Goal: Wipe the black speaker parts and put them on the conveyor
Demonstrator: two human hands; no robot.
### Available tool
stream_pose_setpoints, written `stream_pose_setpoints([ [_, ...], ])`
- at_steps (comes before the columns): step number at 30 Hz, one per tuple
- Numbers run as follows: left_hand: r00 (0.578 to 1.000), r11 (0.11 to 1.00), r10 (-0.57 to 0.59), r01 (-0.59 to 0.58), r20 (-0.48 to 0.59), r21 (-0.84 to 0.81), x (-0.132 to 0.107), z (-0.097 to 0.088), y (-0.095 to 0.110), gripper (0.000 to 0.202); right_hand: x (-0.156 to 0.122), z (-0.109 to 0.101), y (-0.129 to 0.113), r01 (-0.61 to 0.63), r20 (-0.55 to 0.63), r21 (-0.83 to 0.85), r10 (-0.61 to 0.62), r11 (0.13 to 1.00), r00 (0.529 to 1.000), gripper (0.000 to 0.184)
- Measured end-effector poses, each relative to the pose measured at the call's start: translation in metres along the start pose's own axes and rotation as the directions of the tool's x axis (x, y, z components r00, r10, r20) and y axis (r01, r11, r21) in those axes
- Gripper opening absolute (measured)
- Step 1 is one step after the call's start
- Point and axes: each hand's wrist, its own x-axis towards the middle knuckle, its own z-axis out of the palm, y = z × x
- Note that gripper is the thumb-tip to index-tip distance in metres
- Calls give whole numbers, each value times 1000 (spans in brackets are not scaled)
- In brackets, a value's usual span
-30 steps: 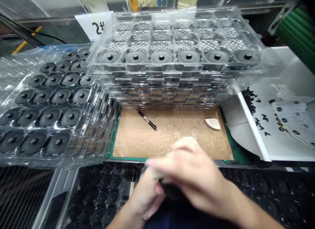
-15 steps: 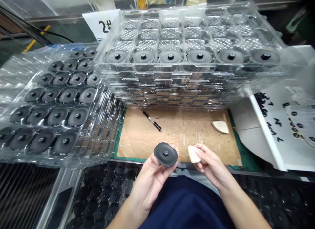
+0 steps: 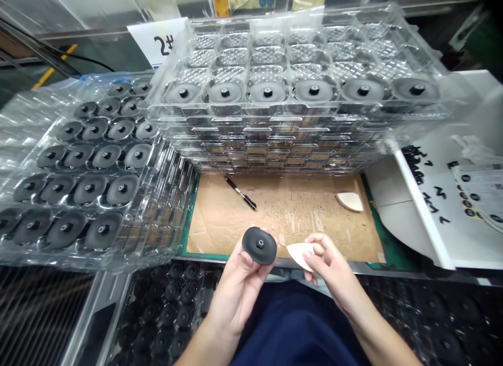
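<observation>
My left hand (image 3: 244, 282) is closed around the edge of a black oval part (image 3: 259, 245) with a small raised stud at its middle, its studded face turned up. In my right hand (image 3: 328, 258), thumb and fingers pinch a white wedge-shaped pad (image 3: 301, 255), its pointed end aimed left toward the black part. A small gap separates the pad from the part. On the cardboard sheet (image 3: 298, 198) beyond my hands lie a black pen (image 3: 241, 193) and a second white wedge-shaped pad (image 3: 350, 201).
A tall stack of clear plastic trays (image 3: 271, 130) stands behind the cardboard, its front row holding black oval parts. Another clear tray stack (image 3: 129, 219) at left carries rows of them. A white bin (image 3: 426, 214) with handwriting is at right. More parts in trays (image 3: 168, 303) sit below.
My right hand has turned the white pad so that its point faces left, nearer the black part. My left hand has shifted slightly left with the part still held.
</observation>
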Motion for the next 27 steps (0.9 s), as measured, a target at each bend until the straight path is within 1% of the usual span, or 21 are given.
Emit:
stream_pose_setpoints([
  [2, 1000, 1000, 6, -6, 3, 21, 0, 3, -2, 47, -6, 9, -12, 118, -10, -32, -119, 992, 993, 32],
  [3, 1000, 999, 11, -11, 8, 33, 0, 5, -3, 47, -10, 16, -20, 205, -21, -78, -208, 976, 978, 31],
  [4, 1000, 999, 16, -17, 18, 44, -1, 7, -4, 48, -14, 23, -28, 313, -35, -145, -321, 939, 946, 29],
  [5, 999, 998, 21, -23, 35, 56, -2, 9, -5, 50, -17, 31, -37, 426, -33, -232, -444, 875, 895, 26],
  [6, 998, 998, 24, -28, 55, 64, -3, 11, -6, 52, -20, 39, -45, 531, -6, -321, -563, 784, 827, 23],
  [7, 997, 997, 22, -27, 70, 73, -5, 12, -7, 52, -23, 46, -52, 613, 50, -401, -652, 681, 756, 21],
  [8, 997, 996, 19, -26, 78, 84, -6, 13, -7, 52, -24, 52, -58, 666, 131, -457, -696, 590, 706, 23],
  [9, 997, 995, 22, -29, 80, 95, -7, 13, -6, 50, -25, 56, -63, 691, 225, -493, -689, 529, 689, 24],
  [11, 997, 991, 51, -58, 59, 120, -9, 13, -5, 48, -25, 61, -70, 694, 391, -537, -587, 480, 709, 24],
  [13, 992, 984, 109, -117, 63, 133, -9, 13, -4, 47, -23, 64, -75, 690, 454, -567, -527, 450, 718, 21],
  [15, 985, 980, 140, -153, 101, 131, -9, 14, -3, 44, -22, 66, -77, 724, 419, -562, -616, 400, 667, 21],
  [16, 983, 979, 137, -153, 119, 134, -10, 15, -2, 42, -23, 67, -78, 744, 392, -545, -666, 387, 634, 23],
  [17, 983, 979, 131, -149, 131, 136, -10, 16, -1, 42, -25, 67, -78, 757, 380, -522, -688, 393, 618, 24],
  [18, 984, 980, 124, -141, 126, 142, -11, 17, 0, 45, -26, 67, -79, 761, 388, -497, -678, 417, 624, 25],
  [20, 989, 979, 121, -133, 88, 154, -13, 18, 2, 52, -29, 66, -81, 733, 458, -476, -575, 485, 678, 23],
  [21, 989, 978, 125, -136, 74, 157, -13, 19, 3, 53, -29, 65, -82, 714, 486, -485, -523, 505, 700, 21],
  [22, 989, 977, 131, -141, 72, 162, -14, 19, 3, 52, -29, 65, -83, 703, 481, -500, -513, 506, 711, 19],
  [23, 988, 975, 133, -145, 83, 169, -14, 20, 3, 50, -27, 65, -84, 705, 449, -514, -547, 488, 707, 18],
  [25, 984, 974, 121, -144, 135, 177, -14, 20, 2, 48, -26, 66, -84, 733, 369, -521, -660, 437, 655, 21],
  [26, 982, 975, 110, -136, 151, 178, -15, 20, 2, 48, -26, 67, -83, 751, 350, -505, -695, 424, 628, 23],
  [27, 984, 976, 100, -126, 148, 176, -15, 19, 3, 47, -26, 66, -82, 760, 356, -485, -696, 433, 624, 25],
])
